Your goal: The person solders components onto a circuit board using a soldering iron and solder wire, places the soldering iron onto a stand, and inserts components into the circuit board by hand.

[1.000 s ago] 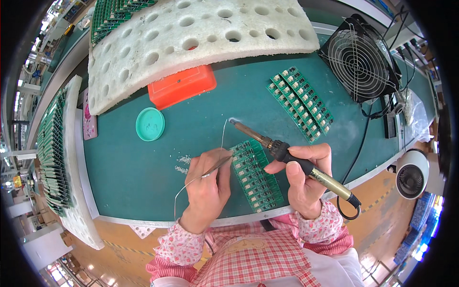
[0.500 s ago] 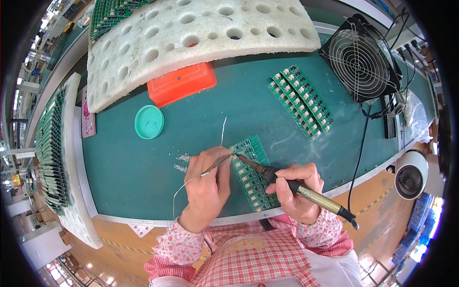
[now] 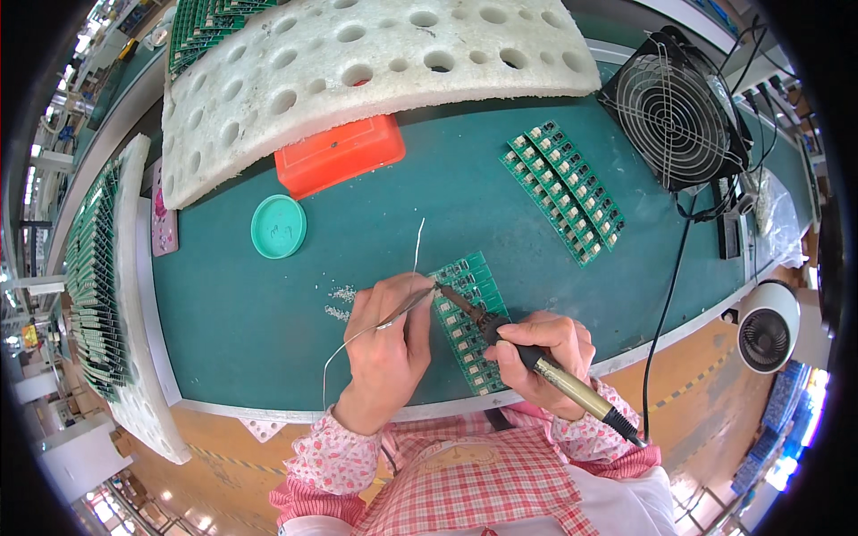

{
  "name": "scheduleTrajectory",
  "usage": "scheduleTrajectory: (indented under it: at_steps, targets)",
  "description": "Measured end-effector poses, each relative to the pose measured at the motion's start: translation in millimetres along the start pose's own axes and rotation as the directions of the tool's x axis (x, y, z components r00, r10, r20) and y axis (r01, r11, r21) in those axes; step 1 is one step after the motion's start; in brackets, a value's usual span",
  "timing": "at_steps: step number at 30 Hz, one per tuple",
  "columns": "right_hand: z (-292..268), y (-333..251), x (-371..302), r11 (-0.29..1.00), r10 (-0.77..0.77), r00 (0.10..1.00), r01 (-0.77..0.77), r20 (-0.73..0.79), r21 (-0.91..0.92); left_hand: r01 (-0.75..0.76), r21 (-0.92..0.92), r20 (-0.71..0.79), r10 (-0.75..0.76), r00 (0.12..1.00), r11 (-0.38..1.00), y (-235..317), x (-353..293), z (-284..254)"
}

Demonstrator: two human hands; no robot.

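Observation:
A green circuit board lies on the mat in front of me, lined with small white and black parts. My left hand is closed on metal tweezers, whose tips reach the board's upper left corner. A thin strand of solder wire also runs through that hand, its free end sticking up beyond the fingers. In my right hand, closed around the handle, is a soldering iron. Its tip is at the same corner, close to the tweezers; whether they touch is too small to tell.
Two populated boards lie at the right, before a black fan. A perforated white foam block spans the back above a red box. A teal lid and tiny loose parts sit left; foam-racked boards line the left edge.
My right hand has shifted slightly left, and the soldering iron's handle is angled more steeply, its rear end lower. The left hand, tweezers and board stay nearly still.

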State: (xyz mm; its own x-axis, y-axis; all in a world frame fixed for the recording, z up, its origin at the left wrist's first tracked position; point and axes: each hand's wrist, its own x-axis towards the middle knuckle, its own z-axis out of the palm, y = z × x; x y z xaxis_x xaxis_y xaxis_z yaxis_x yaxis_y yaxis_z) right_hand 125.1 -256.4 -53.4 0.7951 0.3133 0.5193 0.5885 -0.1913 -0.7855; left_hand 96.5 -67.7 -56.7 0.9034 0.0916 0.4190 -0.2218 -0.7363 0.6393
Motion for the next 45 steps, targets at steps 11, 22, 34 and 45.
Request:
scheduleTrajectory:
  at_steps: [11, 22, 34, 45]
  targets:
    - [-4.0, -1.0, 4.1, 0.999, -0.031, 0.998, 0.029, 0.056, 0.037, 0.002, 0.005, 0.012, -0.002, 1.000, 1.000, 2.6, 2.4, -1.5]
    - [-10.7, -1.9, -6.2, 0.999, 0.039, 0.996, -0.038, -0.082, 0.016, 0.004, 0.014, 0.002, -0.004, 1.000, 1.000, 3.7, 3.0, -0.8]
    - [-17.5, -3.8, -22.5, 0.997, 0.064, 0.990, -0.059, -0.127, 0.044, 0.059, -0.069, -0.008, -0.060, 0.998, 0.996, 3.8, -3.1, -7.9]
    - [-16.9, -3.4, -21.3, 0.997, 0.071, 0.991, -0.067, -0.117, 0.037, 0.242, 0.055, -0.071, -0.238, 0.969, 0.969, -0.3, -27.1, -32.3]
